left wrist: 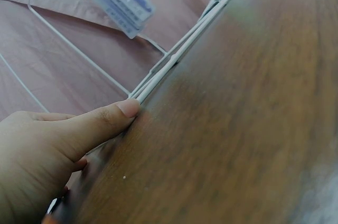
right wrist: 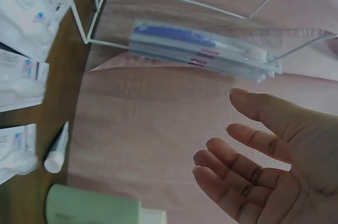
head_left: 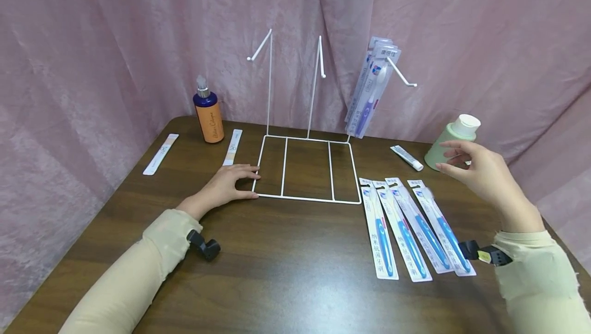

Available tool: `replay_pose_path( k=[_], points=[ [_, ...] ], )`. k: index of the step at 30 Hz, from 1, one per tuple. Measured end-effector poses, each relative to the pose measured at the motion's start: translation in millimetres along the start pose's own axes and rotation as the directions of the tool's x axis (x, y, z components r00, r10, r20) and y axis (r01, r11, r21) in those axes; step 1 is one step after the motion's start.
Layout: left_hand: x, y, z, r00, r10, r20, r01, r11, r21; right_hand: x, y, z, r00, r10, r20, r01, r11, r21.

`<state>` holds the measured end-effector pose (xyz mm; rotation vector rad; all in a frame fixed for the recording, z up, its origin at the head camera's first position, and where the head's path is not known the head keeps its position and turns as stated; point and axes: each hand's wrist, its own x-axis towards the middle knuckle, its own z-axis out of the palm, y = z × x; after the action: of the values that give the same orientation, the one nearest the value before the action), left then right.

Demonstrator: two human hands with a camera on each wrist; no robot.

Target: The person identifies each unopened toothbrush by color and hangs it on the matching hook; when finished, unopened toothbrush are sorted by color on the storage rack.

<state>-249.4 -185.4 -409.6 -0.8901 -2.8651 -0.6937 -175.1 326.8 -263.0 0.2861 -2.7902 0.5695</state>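
A white wire display rack stands mid-table, its flat base on the wood and three hooked arms rising behind. Several packed purple toothbrushes hang on its right hook. My left hand lies flat on the table, fingers straight, thumb tip touching the base's front left corner. My right hand hovers open in the air, holding nothing, just right of a pale green bottle. Several packed blue toothbrushes lie side by side below it.
An orange pump bottle stands at the back left. Two flat white packets lie near it. A small white tube lies left of the green bottle. Pink curtain closes off the back and sides.
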Motion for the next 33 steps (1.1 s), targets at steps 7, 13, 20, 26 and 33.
replay_pose_path(
  k=[7,13,20,26,33],
  points=[
    [1.3,0.9,0.3,1.0,0.003,0.0,-0.003,1.0,-0.007,-20,16,16,0.999,0.01,0.038,-0.009,1.0,-0.023],
    [1.7,0.3,-0.3,1.0,-0.002,0.007,0.002,1.0,-0.011,-33,28,33,0.995,0.044,0.088,-0.043,0.999,-0.006],
    [1.5,0.8,-2.0,1.0,0.003,0.0,-0.003,1.0,-0.004,-42,41,49,0.988,0.067,0.136,-0.065,0.998,-0.017],
    [2.9,0.1,-1.2,1.0,0.012,0.003,-0.012,1.0,-0.003,-46,52,59,0.963,0.134,0.234,-0.133,0.991,-0.021],
    [1.5,1.6,-1.3,1.0,0.01,0.002,-0.01,1.0,-0.004,-49,61,69,0.937,0.166,0.307,-0.159,0.986,-0.047]
  ],
)
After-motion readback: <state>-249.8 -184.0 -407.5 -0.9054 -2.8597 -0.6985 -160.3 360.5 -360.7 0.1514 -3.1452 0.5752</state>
